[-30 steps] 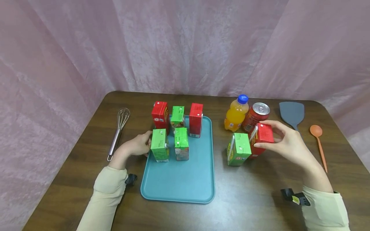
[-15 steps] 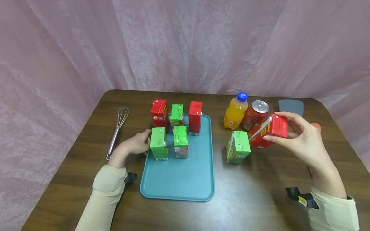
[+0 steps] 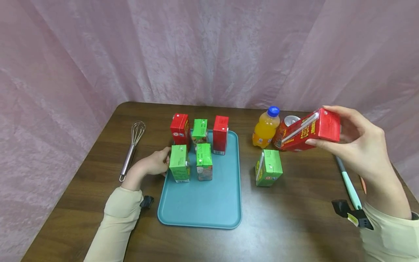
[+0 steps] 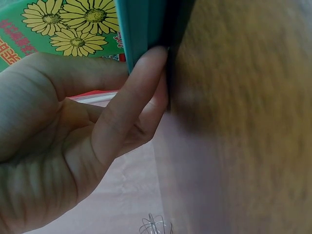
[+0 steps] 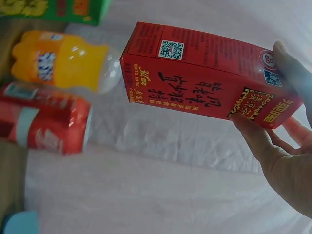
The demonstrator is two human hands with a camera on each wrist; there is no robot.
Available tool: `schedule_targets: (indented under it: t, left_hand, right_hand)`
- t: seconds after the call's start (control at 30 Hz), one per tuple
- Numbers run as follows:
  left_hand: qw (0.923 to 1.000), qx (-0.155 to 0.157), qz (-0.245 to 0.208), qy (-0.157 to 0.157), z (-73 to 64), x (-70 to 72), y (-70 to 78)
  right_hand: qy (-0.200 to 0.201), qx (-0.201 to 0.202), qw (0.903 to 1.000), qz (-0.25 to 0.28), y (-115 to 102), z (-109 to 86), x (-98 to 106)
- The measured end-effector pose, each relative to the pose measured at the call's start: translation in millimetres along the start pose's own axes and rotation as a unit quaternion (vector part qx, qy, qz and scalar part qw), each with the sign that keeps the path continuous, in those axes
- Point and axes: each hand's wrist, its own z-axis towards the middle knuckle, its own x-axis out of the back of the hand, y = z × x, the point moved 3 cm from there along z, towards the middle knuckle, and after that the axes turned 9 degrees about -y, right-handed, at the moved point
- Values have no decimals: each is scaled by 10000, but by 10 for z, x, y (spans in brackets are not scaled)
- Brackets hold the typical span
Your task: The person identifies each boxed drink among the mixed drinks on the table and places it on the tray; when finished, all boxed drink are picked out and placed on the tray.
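Observation:
My right hand (image 3: 363, 145) grips the top end of a red drink carton (image 5: 195, 73), which hangs tilted in the air with a straw along its side. Thumb and fingers of my left hand (image 4: 97, 107) pinch the rim of the blue tray (image 3: 214, 207) at its left edge. A green drink carton (image 3: 179, 163) stands beside that hand on the tray. Around it are two more green cartons, a front one (image 3: 204, 162) and a back one (image 3: 199, 131), and two red cartons, left (image 3: 180, 129) and right (image 3: 220, 135). Another green carton (image 3: 268, 168) stands on the table.
An orange drink bottle (image 3: 266, 129) and a red can (image 5: 46, 119), partly hidden by the held carton in the head view, stand at the back right. A whisk (image 3: 132, 149) lies left of the tray. A spatula handle (image 3: 351, 189) shows under the right arm.
My right hand has lifted the red carton off the table, moving up and right and tilting it. My left hand has stayed at the tray's edge.

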Motion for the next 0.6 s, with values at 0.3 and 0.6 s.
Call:
schedule_targets:
  t: [0.3,0.6]
  left_hand:
    - [9999,-69,-87,-50,9,-17,9]
    - [10000,-36,-79,-32,3,-9,2]
  right_hand:
    - [-104,731,9826,1703,-186,123,-296]
    - [-859,732,9891,946,-338,146,-809]
